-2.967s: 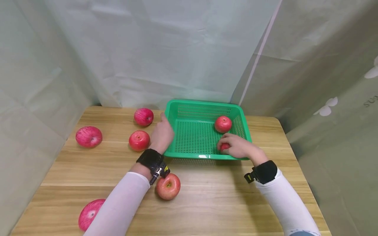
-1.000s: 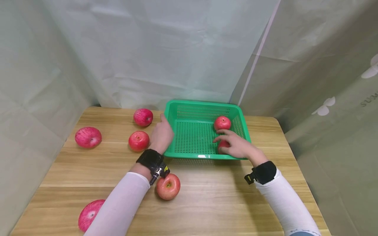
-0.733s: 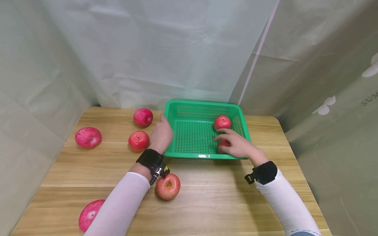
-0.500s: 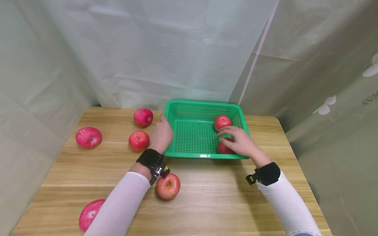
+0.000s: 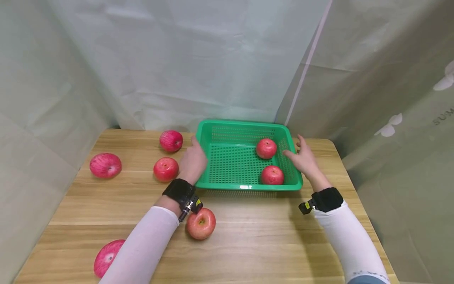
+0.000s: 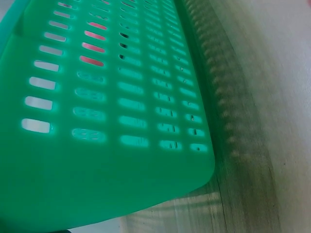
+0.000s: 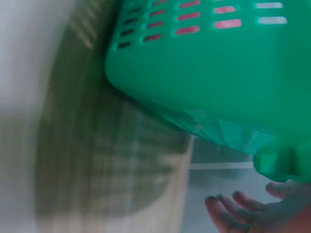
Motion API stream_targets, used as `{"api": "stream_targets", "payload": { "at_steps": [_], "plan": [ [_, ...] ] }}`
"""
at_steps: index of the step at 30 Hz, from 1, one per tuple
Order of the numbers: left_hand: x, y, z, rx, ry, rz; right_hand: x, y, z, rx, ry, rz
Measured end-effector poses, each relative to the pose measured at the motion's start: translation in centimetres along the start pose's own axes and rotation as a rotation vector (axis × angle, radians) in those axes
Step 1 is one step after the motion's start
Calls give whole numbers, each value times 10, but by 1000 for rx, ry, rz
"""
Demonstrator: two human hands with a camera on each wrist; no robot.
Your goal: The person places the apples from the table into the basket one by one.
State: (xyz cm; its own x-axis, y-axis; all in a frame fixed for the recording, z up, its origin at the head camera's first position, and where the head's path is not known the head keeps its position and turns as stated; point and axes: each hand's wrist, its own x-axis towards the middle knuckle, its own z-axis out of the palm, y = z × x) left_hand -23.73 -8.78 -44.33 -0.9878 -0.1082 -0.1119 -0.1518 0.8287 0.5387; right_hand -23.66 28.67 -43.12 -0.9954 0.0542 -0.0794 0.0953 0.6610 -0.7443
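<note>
A green plastic basket [image 5: 230,187] with slotted walls sits at the back of the wooden table. My left hand [image 5: 193,161] grips its left rim, with the fingers partly hidden from the head view. Inside, on the right side, lie two red apples, a rear apple [image 5: 266,148] and a front apple [image 5: 272,175]. My right hand [image 5: 304,157] is at the right rim, fingers spread and outside the wall, thumb over the edge. In the right wrist view these fingers [image 7: 233,208] show below the basket's rim, holding nothing.
Left of the basket lie a striped apple [image 5: 171,141], a red apple [image 5: 166,169] and another striped apple [image 5: 105,165]. A paler apple [image 5: 201,223] sits beside my left wrist. One more apple [image 5: 106,258] is partly behind my left sleeve. Grey curtains [image 5: 227,71] enclose the table.
My right hand has let go of the front apple in the basket and moved right, out over the right rim. The left hand has stayed at the left rim.
</note>
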Motion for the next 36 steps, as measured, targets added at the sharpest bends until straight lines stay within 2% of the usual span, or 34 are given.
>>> {"api": "stream_targets", "payload": {
  "at_steps": [4, 9, 21, 31, 36],
  "plan": [
    [0, -1, 1, 4, 0, 2, 3, 6, 6, 104, -94, 72],
    [-1, 0, 1, 3, -1, -1, 6, 11, 14, 164, -124, 108],
    [-1, -1, -1, -20, -23, -11, 8, 13, 20, 41, -85, 56],
    [2, -5, -1, -26, -18, 8, 8, 12, 21, 12, -83, 57],
    [3, -6, -1, -66, -31, 26, 8, 12, 20, 13, -102, 66]
  ]
}}
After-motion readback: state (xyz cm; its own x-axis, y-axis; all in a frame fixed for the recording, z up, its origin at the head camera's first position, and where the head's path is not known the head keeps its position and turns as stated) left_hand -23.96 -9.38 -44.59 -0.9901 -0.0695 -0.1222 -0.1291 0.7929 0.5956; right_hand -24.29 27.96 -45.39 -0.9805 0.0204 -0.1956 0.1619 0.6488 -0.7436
